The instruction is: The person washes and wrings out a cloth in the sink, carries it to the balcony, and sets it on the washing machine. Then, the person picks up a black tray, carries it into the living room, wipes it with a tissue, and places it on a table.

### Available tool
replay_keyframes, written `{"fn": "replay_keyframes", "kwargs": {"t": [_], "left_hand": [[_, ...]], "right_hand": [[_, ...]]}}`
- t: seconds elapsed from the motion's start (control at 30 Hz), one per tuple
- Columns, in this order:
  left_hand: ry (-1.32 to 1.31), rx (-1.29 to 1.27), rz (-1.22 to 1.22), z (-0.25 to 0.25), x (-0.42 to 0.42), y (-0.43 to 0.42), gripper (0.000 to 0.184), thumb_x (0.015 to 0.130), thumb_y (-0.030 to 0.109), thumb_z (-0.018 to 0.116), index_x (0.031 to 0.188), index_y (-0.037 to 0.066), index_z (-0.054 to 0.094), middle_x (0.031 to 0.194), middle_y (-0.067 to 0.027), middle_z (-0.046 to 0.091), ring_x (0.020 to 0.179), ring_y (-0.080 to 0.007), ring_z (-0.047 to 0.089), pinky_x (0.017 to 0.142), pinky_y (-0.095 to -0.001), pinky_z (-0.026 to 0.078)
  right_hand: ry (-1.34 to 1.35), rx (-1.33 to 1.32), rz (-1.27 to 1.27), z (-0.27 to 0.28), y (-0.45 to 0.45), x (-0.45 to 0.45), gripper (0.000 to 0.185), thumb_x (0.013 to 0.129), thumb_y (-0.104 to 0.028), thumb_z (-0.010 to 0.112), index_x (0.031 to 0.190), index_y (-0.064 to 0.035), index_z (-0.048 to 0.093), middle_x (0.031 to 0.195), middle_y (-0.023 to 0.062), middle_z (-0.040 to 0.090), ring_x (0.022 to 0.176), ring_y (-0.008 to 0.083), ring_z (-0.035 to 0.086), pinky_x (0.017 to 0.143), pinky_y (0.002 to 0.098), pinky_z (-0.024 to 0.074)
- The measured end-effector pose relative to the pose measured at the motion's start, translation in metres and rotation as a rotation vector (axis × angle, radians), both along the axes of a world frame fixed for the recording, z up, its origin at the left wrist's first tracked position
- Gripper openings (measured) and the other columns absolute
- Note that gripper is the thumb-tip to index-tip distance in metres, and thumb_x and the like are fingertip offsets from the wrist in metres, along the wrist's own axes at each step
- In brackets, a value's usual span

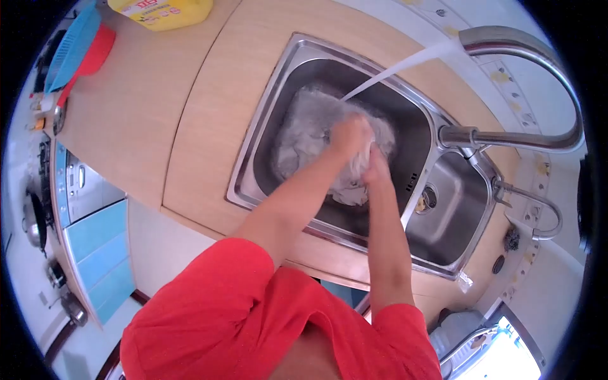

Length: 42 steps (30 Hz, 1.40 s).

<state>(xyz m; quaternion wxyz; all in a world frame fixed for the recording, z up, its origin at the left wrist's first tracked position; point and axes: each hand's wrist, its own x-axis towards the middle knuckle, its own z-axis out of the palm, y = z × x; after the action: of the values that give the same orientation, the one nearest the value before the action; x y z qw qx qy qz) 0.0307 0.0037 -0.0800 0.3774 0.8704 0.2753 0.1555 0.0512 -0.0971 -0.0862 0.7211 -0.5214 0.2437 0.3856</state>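
A soaked pale cloth [304, 136], greyish white and bunched up, lies in water in the large basin of a steel sink [269, 107]. My left hand [350, 134] is closed on a gathered part of it, fingers slightly blurred. Just right of and below that, my right hand [378, 166] grips the same cloth, the two hands almost touching. From the curved faucet [519, 47] a stream of water [405, 65] falls into the basin beyond my hands. Whether the cloth is a garment or a towel cannot be made out.
To the right sits a smaller basin [453, 215] with a drain and a thin second tap [548, 212]. A yellow jug [161, 12], a blue basket [73, 47] and a red basin [100, 50] stand on the wooden counter [209, 107]. A dark scrubber [512, 239] lies at the right.
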Motion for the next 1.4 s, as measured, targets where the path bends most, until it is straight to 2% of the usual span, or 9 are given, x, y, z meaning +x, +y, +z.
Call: {"fn": "replay_keyframes", "kwargs": {"t": [0.23, 0.37, 0.5, 0.67, 0.8, 0.93, 1.07, 1.23, 1.4], "left_hand": [[0.105, 0.127, 0.138, -0.008, -0.019, 0.072, 0.042, 0.068, 0.032, 0.071, 0.099, 0.005, 0.059, 0.106, -0.0176, 0.054, 0.103, -0.0339, 0.05, 0.085, -0.0415, 0.043], [0.083, -0.259, -0.016, -0.053, 0.0, 0.035, 0.038, 0.064, 0.024, 0.071, 0.096, 0.006, 0.06, 0.108, -0.0149, 0.051, 0.104, -0.0306, 0.048, 0.086, -0.0393, 0.041], [-0.374, -0.54, -0.333, 0.079, -0.014, -0.048, 0.028, 0.062, 0.022, 0.069, 0.076, 0.002, 0.055, 0.087, -0.0132, 0.054, 0.092, -0.0281, 0.052, 0.078, -0.0346, 0.042], [-0.088, -0.212, -0.353, 0.087, -0.038, -0.066, 0.021, 0.07, 0.028, 0.066, 0.071, 0.008, 0.059, 0.07, -0.0146, 0.059, 0.067, -0.0349, 0.059, 0.064, -0.0432, 0.045], [0.165, -0.071, -0.113, 0.014, -0.009, 0.018, 0.012, 0.072, 0.02, 0.058, 0.08, 0.011, 0.063, 0.075, -0.0157, 0.063, 0.073, -0.0361, 0.061, 0.067, -0.0467, 0.048], [0.243, -0.045, -0.06, -0.015, -0.007, 0.068, 0.03, 0.077, 0.035, 0.06, 0.091, 0.008, 0.061, 0.092, -0.0197, 0.061, 0.089, -0.0376, 0.058, 0.077, -0.0457, 0.046], [0.074, 0.227, -0.028, -0.01, -0.004, 0.081, 0.045, 0.08, 0.04, 0.057, 0.112, 0.009, 0.055, 0.118, -0.0196, 0.05, 0.114, -0.0351, 0.044, 0.088, -0.0514, 0.039], [0.164, 0.45, -0.184, -0.02, -0.032, 0.044, 0.061, 0.078, 0.04, 0.059, 0.129, 0.011, 0.041, 0.133, -0.0187, 0.035, 0.125, -0.0365, 0.03, 0.095, -0.0588, 0.027], [0.106, 0.478, -0.212, -0.023, -0.031, 0.047, 0.063, 0.074, 0.034, 0.064, 0.128, 0.01, 0.043, 0.134, -0.0193, 0.034, 0.125, -0.0364, 0.031, 0.098, -0.0597, 0.023]], "right_hand": [[-0.87, -1.004, 0.132, -0.017, -0.018, 0.027, 0.058, 0.083, -0.04, 0.057, 0.116, 0.0074, 0.048, 0.11, 0.0173, 0.055, 0.101, 0.0271, 0.051, 0.09, 0.0383, 0.038], [-0.206, 0.015, -0.074, -0.026, 0.0, 0.042, 0.074, 0.082, -0.061, 0.048, 0.119, 0.0023, 0.047, 0.108, 0.0157, 0.055, 0.103, 0.0283, 0.052, 0.089, 0.0408, 0.0411], [0.226, 0.315, 0.089, 0.03, -0.009, 0.048, 0.069, 0.08, -0.069, 0.042, 0.1, -0.005, 0.056, 0.096, 0.0126, 0.06, 0.087, 0.026, 0.058, 0.077, 0.0384, 0.0485], [-0.074, 1.253, -0.127, -0.041, 0.009, -0.001, 0.048, 0.085, -0.053, 0.05, 0.098, -0.0075, 0.057, 0.094, 0.0055, 0.061, 0.081, 0.0194, 0.059, 0.068, 0.0347, 0.0498], [0.217, 0.239, -0.057, -0.029, 0.013, -0.025, 0.036, 0.088, -0.041, 0.05, 0.103, -0.0085, 0.057, 0.096, 0.0051, 0.061, 0.084, 0.0181, 0.059, 0.069, 0.0359, 0.0495], [-0.015, -0.174, 0.135, 0.018, 0.009, 0.005, 0.039, 0.089, -0.032, 0.052, 0.113, -0.0018, 0.052, 0.104, 0.0138, 0.058, 0.093, 0.0256, 0.057, 0.075, 0.0442, 0.0459], [-1.061, -1.012, 0.32, 0.035, 0.006, 0.031, 0.051, 0.086, -0.031, 0.055, 0.121, 0.0034, 0.042, 0.13, 0.0249, 0.039, 0.112, 0.0374, 0.045, 0.087, 0.042, 0.0405], [-1.435, -1.335, 0.527, -0.026, 0.03, 0.005, 0.046, 0.083, -0.032, 0.055, 0.116, -0.0012, 0.047, 0.137, 0.022, 0.032, 0.132, 0.0364, 0.023, 0.103, 0.0599, 0.0178], [-1.432, -1.363, 0.604, -0.032, 0.034, 0.003, 0.046, 0.084, -0.03, 0.054, 0.118, -0.0003, 0.046, 0.13, 0.0226, 0.041, 0.129, 0.0375, 0.027, 0.1, 0.0596, 0.0215]]}}
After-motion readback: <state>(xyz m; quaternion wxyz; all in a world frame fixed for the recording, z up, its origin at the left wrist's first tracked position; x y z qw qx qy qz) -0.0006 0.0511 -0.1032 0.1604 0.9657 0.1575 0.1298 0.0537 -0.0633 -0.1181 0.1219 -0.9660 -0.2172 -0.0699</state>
